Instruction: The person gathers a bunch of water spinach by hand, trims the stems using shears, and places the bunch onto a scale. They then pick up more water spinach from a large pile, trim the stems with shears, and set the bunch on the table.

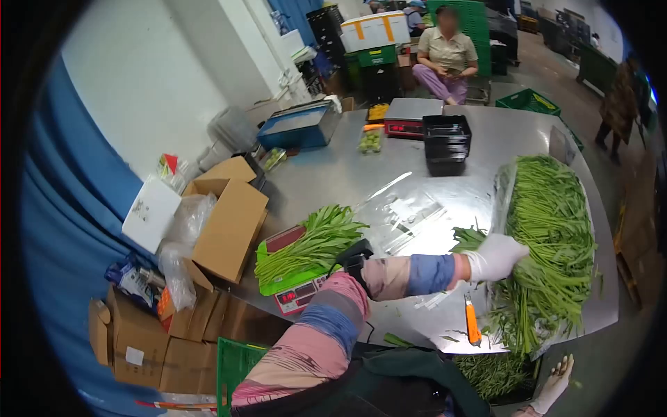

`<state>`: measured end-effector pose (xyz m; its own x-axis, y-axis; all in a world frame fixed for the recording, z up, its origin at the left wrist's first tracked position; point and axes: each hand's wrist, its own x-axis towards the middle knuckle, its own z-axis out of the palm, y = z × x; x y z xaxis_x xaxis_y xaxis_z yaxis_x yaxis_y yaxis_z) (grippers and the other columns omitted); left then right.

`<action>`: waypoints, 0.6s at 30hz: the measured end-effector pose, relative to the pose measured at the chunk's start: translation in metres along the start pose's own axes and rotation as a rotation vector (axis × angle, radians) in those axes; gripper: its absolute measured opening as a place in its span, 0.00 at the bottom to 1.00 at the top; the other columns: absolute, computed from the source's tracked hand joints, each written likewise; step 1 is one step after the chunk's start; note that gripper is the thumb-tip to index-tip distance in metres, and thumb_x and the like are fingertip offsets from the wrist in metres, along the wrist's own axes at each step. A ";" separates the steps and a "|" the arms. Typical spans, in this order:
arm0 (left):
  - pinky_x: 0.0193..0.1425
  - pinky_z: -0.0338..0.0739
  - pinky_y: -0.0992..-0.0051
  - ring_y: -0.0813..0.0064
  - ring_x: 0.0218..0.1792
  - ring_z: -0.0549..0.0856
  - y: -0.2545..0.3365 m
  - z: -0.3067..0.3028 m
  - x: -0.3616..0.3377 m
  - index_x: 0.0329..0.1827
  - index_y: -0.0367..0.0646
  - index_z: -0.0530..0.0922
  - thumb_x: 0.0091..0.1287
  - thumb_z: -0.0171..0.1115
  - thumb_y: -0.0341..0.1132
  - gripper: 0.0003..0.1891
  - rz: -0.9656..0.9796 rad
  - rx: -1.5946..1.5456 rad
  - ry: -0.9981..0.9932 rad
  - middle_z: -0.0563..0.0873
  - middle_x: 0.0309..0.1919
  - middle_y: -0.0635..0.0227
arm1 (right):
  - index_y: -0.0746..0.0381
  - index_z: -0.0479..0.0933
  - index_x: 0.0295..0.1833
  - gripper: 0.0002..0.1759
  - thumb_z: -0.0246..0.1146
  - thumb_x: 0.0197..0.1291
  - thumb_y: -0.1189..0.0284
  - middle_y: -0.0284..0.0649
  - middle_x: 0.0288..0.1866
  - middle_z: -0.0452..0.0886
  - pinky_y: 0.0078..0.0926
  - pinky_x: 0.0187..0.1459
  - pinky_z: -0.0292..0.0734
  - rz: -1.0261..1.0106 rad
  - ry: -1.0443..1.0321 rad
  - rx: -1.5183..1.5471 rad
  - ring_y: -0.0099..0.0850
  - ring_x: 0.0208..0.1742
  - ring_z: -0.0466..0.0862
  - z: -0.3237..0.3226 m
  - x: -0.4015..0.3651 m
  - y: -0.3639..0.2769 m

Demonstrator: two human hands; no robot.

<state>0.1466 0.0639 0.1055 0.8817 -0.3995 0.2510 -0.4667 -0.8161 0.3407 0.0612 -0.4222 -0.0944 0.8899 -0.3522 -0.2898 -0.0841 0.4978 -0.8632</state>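
Observation:
My left hand (497,256), in a white glove with a striped sleeve, reaches right across the steel table (361,174). It rests on the near edge of a big pile of long green stalks (552,236) lying on clear plastic, fingers curled into the stems. My right hand (556,386), also gloved, hangs low beside the table's near corner with fingers apart and nothing in it. A smaller bunch of the same greens (313,247) lies on a green-topped scale (295,288) to the left of my arm. An orange-handled knife (472,323) lies on the table just below my left wrist.
A stack of black trays (446,142), a second scale (410,115) and a blue bin (299,125) stand at the far side. Cardboard boxes (229,222) crowd the left. A bin of greens (497,375) sits below the table. One person sits beyond (445,55); another stands right (618,104).

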 end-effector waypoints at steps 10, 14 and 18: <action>0.52 0.81 0.59 0.52 0.48 0.88 -0.244 -0.143 -0.130 0.49 0.48 0.86 0.61 0.67 0.40 0.14 -0.769 0.014 0.450 0.89 0.44 0.54 | 0.58 0.76 0.68 0.22 0.58 0.75 0.60 0.27 0.50 0.79 0.17 0.39 0.66 0.051 -0.060 -0.081 0.17 0.38 0.71 0.058 -0.007 0.034; 0.55 0.81 0.57 0.49 0.52 0.86 -0.336 -0.179 -0.178 0.48 0.50 0.87 0.62 0.64 0.45 0.16 -1.092 0.206 0.430 0.89 0.47 0.54 | 0.58 0.79 0.65 0.21 0.60 0.73 0.60 0.28 0.47 0.80 0.18 0.38 0.67 0.086 -0.032 -0.101 0.17 0.36 0.72 0.100 -0.030 0.048; 0.56 0.81 0.57 0.50 0.52 0.87 -0.405 -0.177 -0.198 0.47 0.49 0.87 0.60 0.65 0.43 0.15 -1.211 0.223 0.440 0.89 0.47 0.54 | 0.59 0.80 0.62 0.20 0.62 0.72 0.60 0.30 0.43 0.79 0.17 0.36 0.68 0.068 -0.040 -0.214 0.18 0.34 0.73 0.159 -0.072 0.043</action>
<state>0.1483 0.5474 0.0785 0.6154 0.7673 0.1805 0.6610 -0.6271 0.4122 0.0647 -0.2500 -0.0449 0.8958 -0.2896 -0.3372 -0.2338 0.3382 -0.9116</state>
